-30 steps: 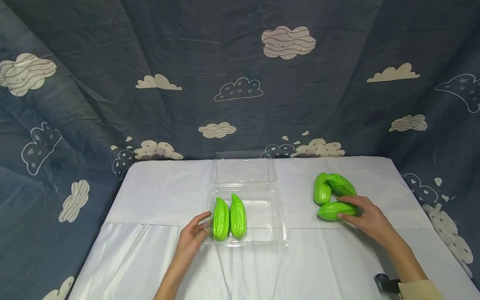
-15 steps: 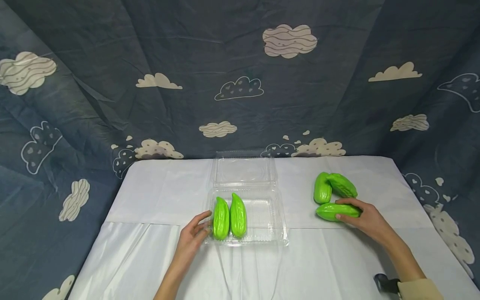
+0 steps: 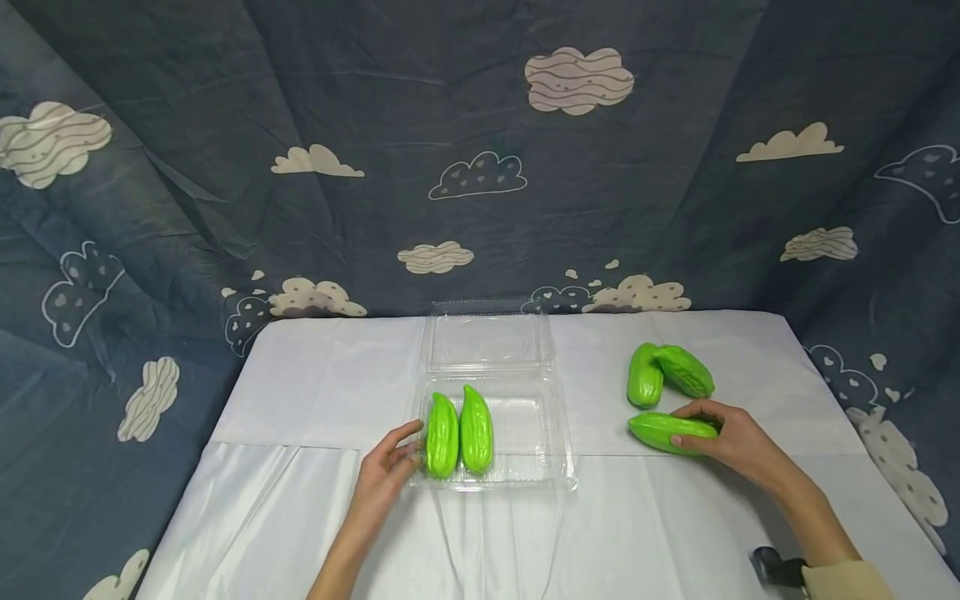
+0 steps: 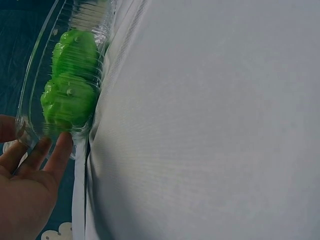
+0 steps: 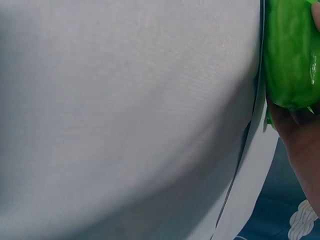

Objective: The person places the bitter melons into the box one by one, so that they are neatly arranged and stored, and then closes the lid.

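My right hand grips a bright green bitter melon near its right end, thumb on the near side and fingers on the far side. Its green skin fills the upper right corner of the right wrist view. My left hand is at the left edge of a clear plastic container. In the left wrist view its rim corner lies between my thumb and fingers. Two bitter melons lie side by side, lengthwise, in the container's left half.
Two more bitter melons lie against each other just beyond my right hand. The container's lid is folded back toward the dark cloud-print curtain. A white cloth covers the table.
The bitter melon in my right hand has shifted slightly toward me, away from the other two, and turned a little. My left hand and the container have stayed put.
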`<state>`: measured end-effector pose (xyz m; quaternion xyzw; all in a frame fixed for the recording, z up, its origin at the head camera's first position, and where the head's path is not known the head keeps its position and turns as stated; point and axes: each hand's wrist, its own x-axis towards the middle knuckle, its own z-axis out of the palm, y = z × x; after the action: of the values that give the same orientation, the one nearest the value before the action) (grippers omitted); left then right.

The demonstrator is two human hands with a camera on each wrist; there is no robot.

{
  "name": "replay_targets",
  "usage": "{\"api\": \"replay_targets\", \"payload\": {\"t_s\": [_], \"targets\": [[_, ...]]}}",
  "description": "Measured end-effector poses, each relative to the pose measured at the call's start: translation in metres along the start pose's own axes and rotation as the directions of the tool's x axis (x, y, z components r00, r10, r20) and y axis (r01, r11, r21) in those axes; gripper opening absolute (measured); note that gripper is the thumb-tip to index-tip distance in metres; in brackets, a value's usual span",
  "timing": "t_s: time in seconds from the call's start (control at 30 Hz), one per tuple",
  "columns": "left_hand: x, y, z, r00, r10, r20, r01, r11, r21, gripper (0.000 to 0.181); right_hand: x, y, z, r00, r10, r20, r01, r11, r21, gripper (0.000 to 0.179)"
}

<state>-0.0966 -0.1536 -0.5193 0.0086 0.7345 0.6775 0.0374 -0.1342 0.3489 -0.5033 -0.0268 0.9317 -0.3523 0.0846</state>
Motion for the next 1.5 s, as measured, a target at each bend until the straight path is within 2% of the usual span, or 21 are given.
{"api": "replay_targets", "payload": {"t_s": [0.4,0.57,0.87,1.2,1.5], "targets": [[-0.001,0.002,0.001,1.000,-0.017,-0.008,0.017,1.000,0.023,0.047,-0.005,-0.003,0.002,1.000,-0.004,0.020,0.004,1.000,0.012,0.043],[0.000,0.003,0.001,1.000,-0.018,-0.006,0.018,1.000,0.014,0.046,-0.009,-0.006,0.005,1.000,0.015,0.015,-0.015,0.999,0.029,0.048],[0.000,0.001,0.000,1.000,-0.017,-0.004,0.017,1.000,0.002,0.046,-0.014,-0.008,0.009,0.999,0.004,0.033,-0.006,0.997,0.075,0.065],[-0.001,0.002,0.001,1.000,-0.020,-0.016,0.020,1.000,0.014,0.047,-0.020,-0.022,0.010,1.000,-0.003,0.027,0.001,0.996,0.089,0.066],[-0.001,0.001,0.001,1.000,-0.021,-0.018,0.021,1.000,0.016,0.047,-0.021,-0.038,0.015,1.000,0.028,-0.013,-0.027,0.992,0.127,0.067]]}}
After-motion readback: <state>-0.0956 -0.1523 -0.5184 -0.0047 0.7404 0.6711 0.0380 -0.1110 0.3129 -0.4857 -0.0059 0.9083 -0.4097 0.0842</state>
